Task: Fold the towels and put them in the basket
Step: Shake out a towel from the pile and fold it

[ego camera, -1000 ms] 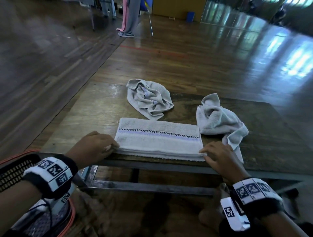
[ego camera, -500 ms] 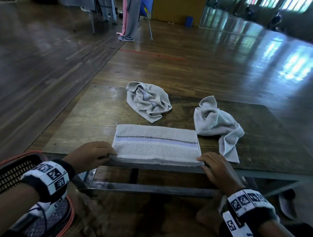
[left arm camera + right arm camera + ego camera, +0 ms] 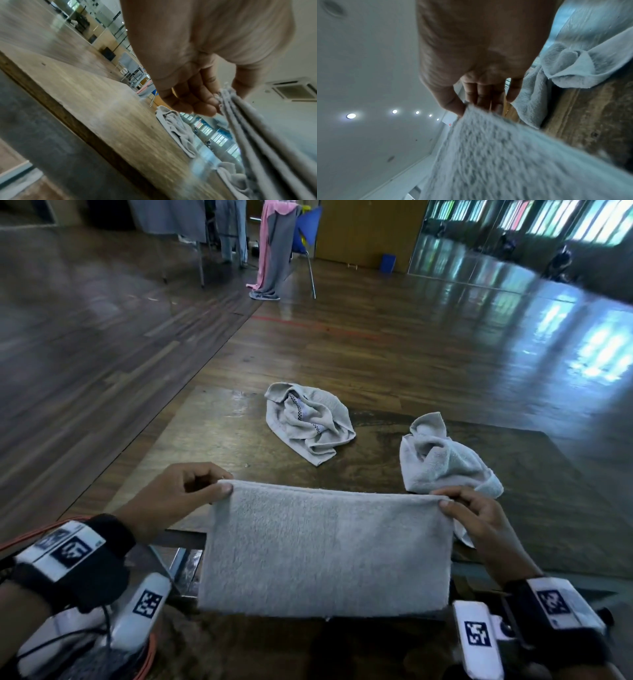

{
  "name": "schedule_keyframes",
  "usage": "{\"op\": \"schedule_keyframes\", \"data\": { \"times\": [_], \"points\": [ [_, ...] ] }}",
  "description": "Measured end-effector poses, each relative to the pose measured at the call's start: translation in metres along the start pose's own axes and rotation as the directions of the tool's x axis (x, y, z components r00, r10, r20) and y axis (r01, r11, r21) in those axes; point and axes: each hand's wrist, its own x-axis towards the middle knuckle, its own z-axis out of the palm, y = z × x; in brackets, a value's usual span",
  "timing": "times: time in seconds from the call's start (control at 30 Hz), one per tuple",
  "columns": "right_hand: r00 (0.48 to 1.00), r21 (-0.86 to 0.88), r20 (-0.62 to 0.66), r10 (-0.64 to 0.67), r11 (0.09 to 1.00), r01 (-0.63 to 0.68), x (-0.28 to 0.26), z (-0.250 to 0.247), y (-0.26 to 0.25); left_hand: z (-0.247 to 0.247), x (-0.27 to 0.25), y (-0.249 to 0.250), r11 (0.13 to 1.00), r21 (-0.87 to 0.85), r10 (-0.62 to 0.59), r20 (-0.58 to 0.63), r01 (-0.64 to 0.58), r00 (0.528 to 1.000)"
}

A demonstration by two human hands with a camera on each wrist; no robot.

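A folded grey towel (image 3: 325, 549) hangs upright in front of the table's near edge, held by its two top corners. My left hand (image 3: 205, 487) pinches the top left corner, and the towel's stacked layers (image 3: 243, 119) show between its thumb and fingers. My right hand (image 3: 455, 505) pinches the top right corner (image 3: 471, 112). Two crumpled grey towels lie on the wooden table (image 3: 219, 440): one with a checked stripe (image 3: 308, 422) at the middle back, one plain (image 3: 445, 460) at the right. The basket's orange rim (image 3: 147, 659) shows at the lower left.
The table's metal frame (image 3: 178, 563) runs under its near edge. A chair draped with pink and grey cloth (image 3: 274, 251) stands far back on the wooden floor. A small blue bin (image 3: 387, 263) sits by the far wall.
The folded towel lay flat on the table with both hands at its ends. Both hands have since lifted it off the table by its top corners, and it now hangs upright.
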Motion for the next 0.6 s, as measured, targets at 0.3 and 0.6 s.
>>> {"op": "schedule_keyframes", "data": {
  "times": [0.3,0.6],
  "points": [
    [0.952,-0.447,-0.299,0.072,0.871,-0.206,0.041,0.049,0.022,0.029,0.036,-0.015,0.965,0.241,0.028,-0.494,0.106,0.869],
    [0.981,-0.812,0.190,-0.028,0.558,0.173,0.012,0.158,0.047,0.146,0.041,-0.020,0.620,0.777,-0.062,0.183,-0.106,0.981]
  ]
}}
